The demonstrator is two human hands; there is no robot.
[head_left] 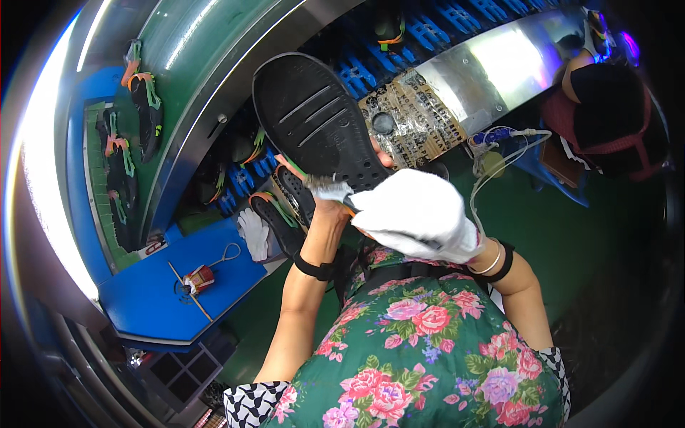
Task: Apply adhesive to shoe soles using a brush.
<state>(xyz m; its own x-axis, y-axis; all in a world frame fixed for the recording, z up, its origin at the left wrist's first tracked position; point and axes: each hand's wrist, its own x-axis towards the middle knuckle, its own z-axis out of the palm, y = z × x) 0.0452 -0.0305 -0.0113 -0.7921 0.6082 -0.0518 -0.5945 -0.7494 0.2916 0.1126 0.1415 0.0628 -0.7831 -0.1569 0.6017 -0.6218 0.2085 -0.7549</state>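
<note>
A long black shoe sole [314, 118] with raised slots and small round holes is tilted up in front of me. My left hand [330, 212] grips its near end from beneath, with fingertips showing at the right edge. In a white glove, my right hand [421, 214] is closed round a brush [330, 188] whose pale bristles lie at the sole's near left edge. Most of the brush handle is hidden by the glove. Just left of my left hand are black shoe pieces with orange and green trim [275, 217].
A blue table [150, 303] at left bears a red can [200, 278], a thin stick and a white glove [253, 232]. Shoe uppers [146, 114] lie on the green conveyor. Beyond the sole are taped cardboard [414, 118], a metal ledge [492, 64] and blue racks. Another person [599, 107] sits at right.
</note>
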